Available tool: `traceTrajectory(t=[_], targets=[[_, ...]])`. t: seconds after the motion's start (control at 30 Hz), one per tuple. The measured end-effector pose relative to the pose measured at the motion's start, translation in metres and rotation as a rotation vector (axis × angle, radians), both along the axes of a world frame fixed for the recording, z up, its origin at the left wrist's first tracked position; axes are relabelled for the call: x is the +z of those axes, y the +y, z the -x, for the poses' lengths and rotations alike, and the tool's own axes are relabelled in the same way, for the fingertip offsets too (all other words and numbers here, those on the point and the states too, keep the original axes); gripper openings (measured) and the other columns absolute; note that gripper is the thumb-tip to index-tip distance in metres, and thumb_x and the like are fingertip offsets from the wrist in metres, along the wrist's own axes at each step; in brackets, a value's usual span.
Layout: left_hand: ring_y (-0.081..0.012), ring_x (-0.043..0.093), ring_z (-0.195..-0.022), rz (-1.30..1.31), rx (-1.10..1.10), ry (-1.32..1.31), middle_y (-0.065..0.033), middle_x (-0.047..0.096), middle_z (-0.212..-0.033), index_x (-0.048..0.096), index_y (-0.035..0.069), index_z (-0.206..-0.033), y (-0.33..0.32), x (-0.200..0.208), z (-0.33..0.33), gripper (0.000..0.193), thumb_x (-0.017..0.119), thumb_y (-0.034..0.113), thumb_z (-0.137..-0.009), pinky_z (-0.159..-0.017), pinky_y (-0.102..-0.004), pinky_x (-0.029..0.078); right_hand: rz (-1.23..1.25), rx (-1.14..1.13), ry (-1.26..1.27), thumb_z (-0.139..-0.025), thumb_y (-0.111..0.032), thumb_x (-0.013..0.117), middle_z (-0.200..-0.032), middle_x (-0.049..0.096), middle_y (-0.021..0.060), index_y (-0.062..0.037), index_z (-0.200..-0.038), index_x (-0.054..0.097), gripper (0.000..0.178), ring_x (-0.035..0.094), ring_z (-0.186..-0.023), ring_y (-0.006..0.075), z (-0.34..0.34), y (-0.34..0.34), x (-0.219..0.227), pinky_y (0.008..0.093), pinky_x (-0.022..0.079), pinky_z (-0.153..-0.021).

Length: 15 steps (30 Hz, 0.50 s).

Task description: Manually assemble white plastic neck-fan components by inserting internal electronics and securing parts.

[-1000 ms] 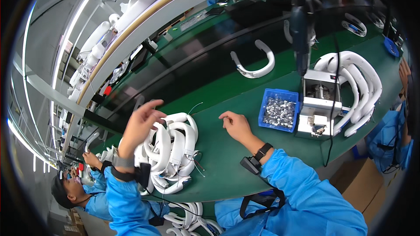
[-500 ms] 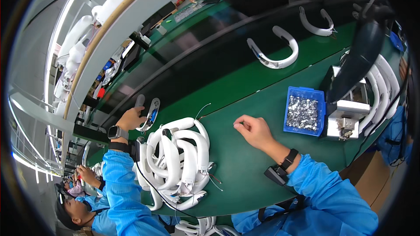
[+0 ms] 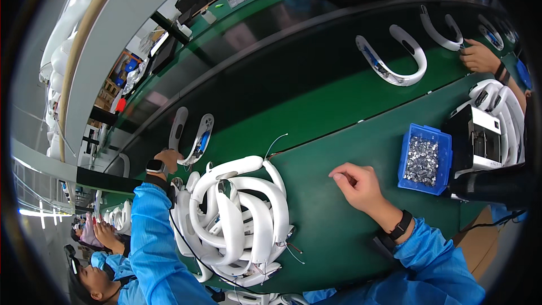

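A white U-shaped neckband shell lies on the dark conveyor belt at the left, its open ends pointing away from the person. The left hand is closed on the shell's curved lower end, a watch on its wrist. Just beside that hand, on the green workbench, a heap of white neckband shells is stacked with thin wires trailing out.

The right hand rests on the bench to the right of the heap — fingers curled loosely inward, holding nothing that can be made out. Farther right sits a blue bin of small metal parts, touching a white boxy fixture. Another neckband shell rides the belt beyond, and a co-worker's hand reaches in at the far right.
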State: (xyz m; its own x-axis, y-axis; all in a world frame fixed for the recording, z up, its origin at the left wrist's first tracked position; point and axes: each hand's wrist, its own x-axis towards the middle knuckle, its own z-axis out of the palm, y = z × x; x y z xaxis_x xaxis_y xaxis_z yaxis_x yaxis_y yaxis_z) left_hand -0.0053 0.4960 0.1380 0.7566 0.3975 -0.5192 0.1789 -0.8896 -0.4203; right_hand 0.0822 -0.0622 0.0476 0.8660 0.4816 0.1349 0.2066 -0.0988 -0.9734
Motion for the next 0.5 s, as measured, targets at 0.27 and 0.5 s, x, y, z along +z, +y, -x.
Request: traceTrajectory(t=[0.27,0.5], targets=[[-0.0320,0.068,-0.097,0.015,-0.121,-0.071,-0.0109,0.073,-0.097,0.075,0.016,-0.102,-0.002,-0.015,-0.006,0.035,0.080,0.015,-0.068,-0.085,-0.0425,0.055,-0.014,0.019,0.006,-0.090,-0.007,0.064,-0.059,0.060,0.0035,0.0001,-0.087,0.069,0.009,0.051,-0.049,0.0063,-0.003,0.003,-0.003,0.0233,0.039,-0.047],[-0.0372,0.066,-0.094,0.127,-0.170,-0.327,-0.0159,0.070,-0.094,0.071,0.012,-0.101,-0.022,0.013,-0.001,0.026,0.073,0.014,-0.075,-0.081,-0.0457,0.053,-0.002,0.023,-0.087,-0.090,-0.011,0.063,-0.063,0.063,0.0066,-0.0035,-0.088,0.069,0.010,0.056,-0.050,0.0140,-0.001,0.002,-0.004,0.0282,0.045,-0.050]])
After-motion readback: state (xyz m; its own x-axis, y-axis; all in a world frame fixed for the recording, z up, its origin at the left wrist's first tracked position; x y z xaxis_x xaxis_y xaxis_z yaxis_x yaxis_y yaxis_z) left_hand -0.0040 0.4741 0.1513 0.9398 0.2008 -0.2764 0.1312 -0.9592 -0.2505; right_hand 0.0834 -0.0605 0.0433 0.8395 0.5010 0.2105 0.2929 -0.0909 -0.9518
